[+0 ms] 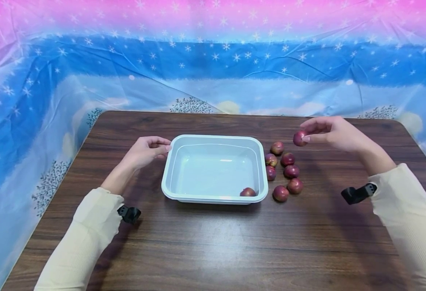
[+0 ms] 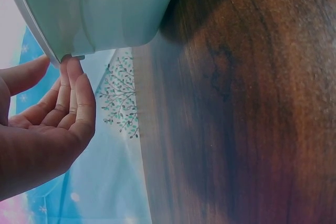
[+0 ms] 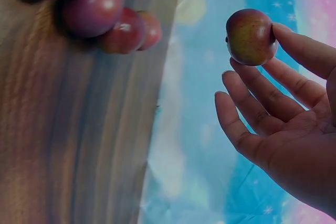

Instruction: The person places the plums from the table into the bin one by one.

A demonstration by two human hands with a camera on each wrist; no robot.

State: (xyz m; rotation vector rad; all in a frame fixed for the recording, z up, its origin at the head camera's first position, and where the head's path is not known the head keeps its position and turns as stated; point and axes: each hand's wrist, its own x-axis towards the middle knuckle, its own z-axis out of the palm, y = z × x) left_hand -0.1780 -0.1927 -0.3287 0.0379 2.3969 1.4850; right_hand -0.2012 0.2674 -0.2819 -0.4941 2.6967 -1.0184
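A white plastic tub (image 1: 213, 198) stands in the middle of the brown table. My left hand (image 1: 140, 153) pinches its left rim, thumb on top and fingertips underneath, as the left wrist view shows up close. One dark red plum (image 1: 248, 192) lies inside the tub at its near right corner. Above the table to the right, my right hand (image 1: 338, 135) holds another plum (image 3: 252, 37) between thumb and fingertips, the remaining fingers loosely spread. Several loose plums (image 1: 291, 171) sit on the table just right of the tub, below and left of that hand.
The wooden table (image 1: 198, 246) reaches back to a hanging snowflake-patterned cloth (image 1: 213, 60), which also runs down the left side. Black wrist straps (image 1: 358, 194) stick out from both sleeves.
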